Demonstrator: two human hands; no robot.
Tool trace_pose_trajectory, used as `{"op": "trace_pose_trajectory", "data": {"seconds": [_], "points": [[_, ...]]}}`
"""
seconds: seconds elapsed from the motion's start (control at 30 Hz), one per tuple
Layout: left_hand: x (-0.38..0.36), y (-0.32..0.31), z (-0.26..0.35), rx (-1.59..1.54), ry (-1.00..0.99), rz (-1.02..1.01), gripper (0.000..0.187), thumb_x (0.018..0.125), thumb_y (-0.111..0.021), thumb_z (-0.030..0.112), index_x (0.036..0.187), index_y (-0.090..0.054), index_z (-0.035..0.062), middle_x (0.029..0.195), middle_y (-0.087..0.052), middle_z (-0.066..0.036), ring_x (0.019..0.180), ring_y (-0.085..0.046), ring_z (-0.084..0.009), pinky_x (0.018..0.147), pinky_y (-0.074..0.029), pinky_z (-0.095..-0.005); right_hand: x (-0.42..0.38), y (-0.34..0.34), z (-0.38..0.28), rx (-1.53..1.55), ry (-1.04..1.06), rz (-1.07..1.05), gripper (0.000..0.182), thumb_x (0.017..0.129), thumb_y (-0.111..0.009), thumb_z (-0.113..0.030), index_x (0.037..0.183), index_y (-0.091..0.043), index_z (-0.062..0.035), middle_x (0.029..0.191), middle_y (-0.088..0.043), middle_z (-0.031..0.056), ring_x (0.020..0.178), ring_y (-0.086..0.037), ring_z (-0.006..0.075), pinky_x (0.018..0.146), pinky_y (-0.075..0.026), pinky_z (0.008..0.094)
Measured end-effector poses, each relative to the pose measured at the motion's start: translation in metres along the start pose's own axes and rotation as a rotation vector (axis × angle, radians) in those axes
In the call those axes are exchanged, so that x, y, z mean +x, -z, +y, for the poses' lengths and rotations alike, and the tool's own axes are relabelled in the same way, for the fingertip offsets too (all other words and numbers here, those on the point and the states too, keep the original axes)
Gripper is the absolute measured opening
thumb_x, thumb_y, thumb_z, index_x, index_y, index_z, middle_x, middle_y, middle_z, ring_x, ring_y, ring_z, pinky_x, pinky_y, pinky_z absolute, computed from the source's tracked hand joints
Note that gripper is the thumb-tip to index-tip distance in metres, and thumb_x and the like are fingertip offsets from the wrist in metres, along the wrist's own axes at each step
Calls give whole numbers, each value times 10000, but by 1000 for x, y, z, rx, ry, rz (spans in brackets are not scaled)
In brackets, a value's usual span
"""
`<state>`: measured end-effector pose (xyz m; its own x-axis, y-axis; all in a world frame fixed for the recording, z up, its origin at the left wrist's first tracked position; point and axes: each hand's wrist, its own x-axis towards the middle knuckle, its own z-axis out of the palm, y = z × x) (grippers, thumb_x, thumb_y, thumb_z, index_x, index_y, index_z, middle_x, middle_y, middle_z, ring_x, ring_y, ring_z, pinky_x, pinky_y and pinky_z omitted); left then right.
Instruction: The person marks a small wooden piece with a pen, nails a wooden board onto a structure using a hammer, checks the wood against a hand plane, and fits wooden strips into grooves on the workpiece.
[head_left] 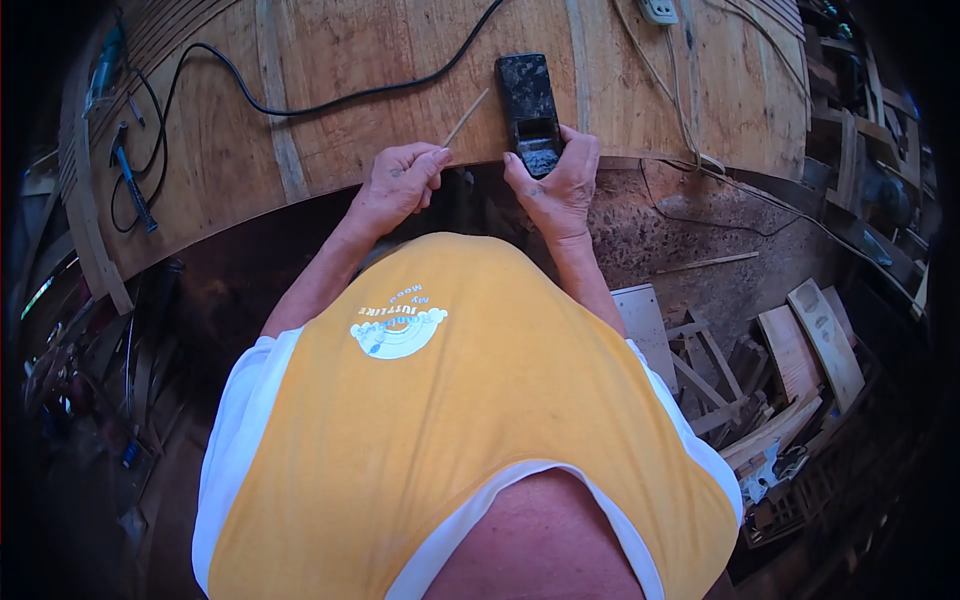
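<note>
My left hand (403,182) is closed, pinching a thin wooden stick (466,118) between thumb and fingertips. The stick slants up and away to the right over the workbench (350,145). My right hand (560,190) grips the near end of a black hand plane (526,95), with the thumb on its left side and fingers on its right. The plane lies lengthwise at the bench's front edge, its dark opening toward me. Stick and plane are apart. The fingers beneath the plane are hidden.
A black cable (300,112) winds across the bench. A hammer (130,175) with a blue handle lies at the left. A white socket (659,11) with pale cords sits at the far right. Wood offcuts (825,345) are piled on the right, below bench height.
</note>
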<state>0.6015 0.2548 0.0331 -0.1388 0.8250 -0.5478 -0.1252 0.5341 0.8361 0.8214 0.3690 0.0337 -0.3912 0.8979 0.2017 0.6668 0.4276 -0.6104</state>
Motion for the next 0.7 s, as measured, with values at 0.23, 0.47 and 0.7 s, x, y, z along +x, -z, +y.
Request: {"op": "trace_pose_trajectory", "data": {"seconds": [0.23,0.47,0.7], "points": [[-5,-13,-10,-446,284,-175,408,1062,-604,394,1116,-680,-4,770,-697,-55,554,-632,-80,480,-486,-198,0,-3,-5,96,-167,77,632,697,-863,-260,1153,-532,24,1085,-543,192,1051,-551,374,935,-470,473],[-13,-6,-11,-522,386,-238,365,1070,-600,341,1169,-666,-4,825,-706,-50,626,-649,-76,524,-508,-217,-3,-7,-10,67,-238,125,633,701,-865,-249,1161,-540,43,1100,-559,197,1067,-564,367,956,-481,460],[-3,0,-42,-560,324,-331,241,1083,-569,255,1084,-665,33,786,-641,-5,580,-533,-52,491,-416,-210,-8,-22,-20,88,-324,184,600,697,-871,-223,1133,-551,36,1085,-575,191,1037,-574,358,937,-487,456]]}}
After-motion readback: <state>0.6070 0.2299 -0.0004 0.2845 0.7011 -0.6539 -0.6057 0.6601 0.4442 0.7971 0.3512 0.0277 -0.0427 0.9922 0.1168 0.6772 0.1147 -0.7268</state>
